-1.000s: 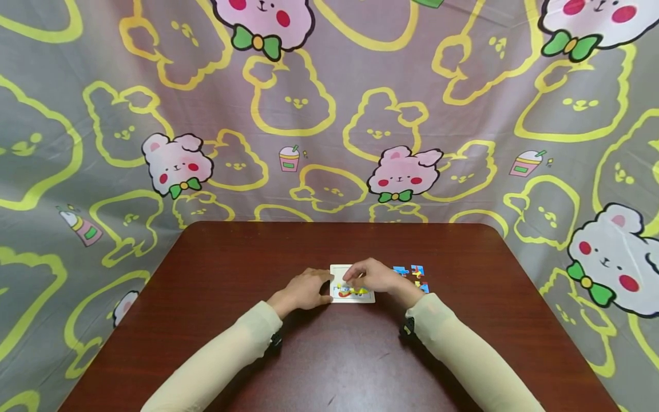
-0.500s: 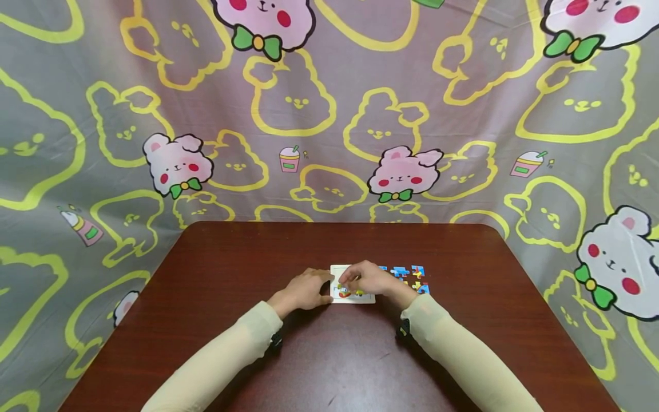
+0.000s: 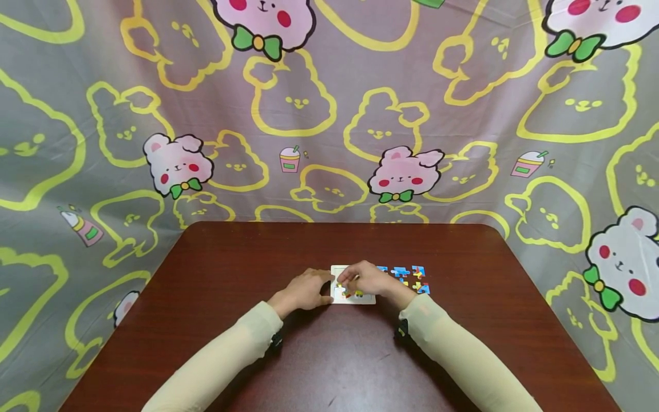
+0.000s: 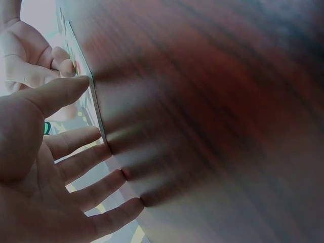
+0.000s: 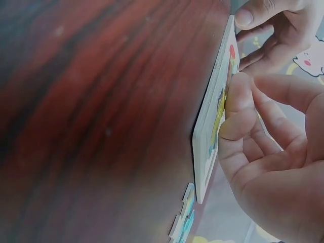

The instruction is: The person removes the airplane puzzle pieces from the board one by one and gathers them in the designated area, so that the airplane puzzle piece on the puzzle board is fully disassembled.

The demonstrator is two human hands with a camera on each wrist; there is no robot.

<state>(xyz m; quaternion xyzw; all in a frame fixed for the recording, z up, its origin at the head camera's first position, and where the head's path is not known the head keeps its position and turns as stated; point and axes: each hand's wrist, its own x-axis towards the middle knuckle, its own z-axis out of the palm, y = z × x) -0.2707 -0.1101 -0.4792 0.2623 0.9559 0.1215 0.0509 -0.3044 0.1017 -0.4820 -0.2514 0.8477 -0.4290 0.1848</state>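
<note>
A thin white jigsaw board (image 3: 337,268) with a coloured picture lies flat on the dark red-brown table. My left hand (image 3: 308,289) rests at its left side, the thumb touching the edge and the fingers extended and spread, as the left wrist view shows. Over the board's middle, my right hand (image 3: 366,277) has thumb and index finger brought together low against the picture, the other fingers curled in. They pinch a puzzle piece, mostly hidden by the fingertips. From the right wrist view, the fingers (image 5: 238,124) meet the board's face (image 5: 216,119).
Several loose blue, yellow and red puzzle pieces (image 3: 400,272) lie in rows right of the board, partly behind the right hand. The wooden table (image 3: 329,355) extends around both arms. A curtain (image 3: 329,171) with cartoon bears hangs behind the table.
My right hand has shifted slightly left and lower over the board, uncovering more of the loose pieces. The visible coloured parts under its fingers have shifted. My left hand has stayed in place.
</note>
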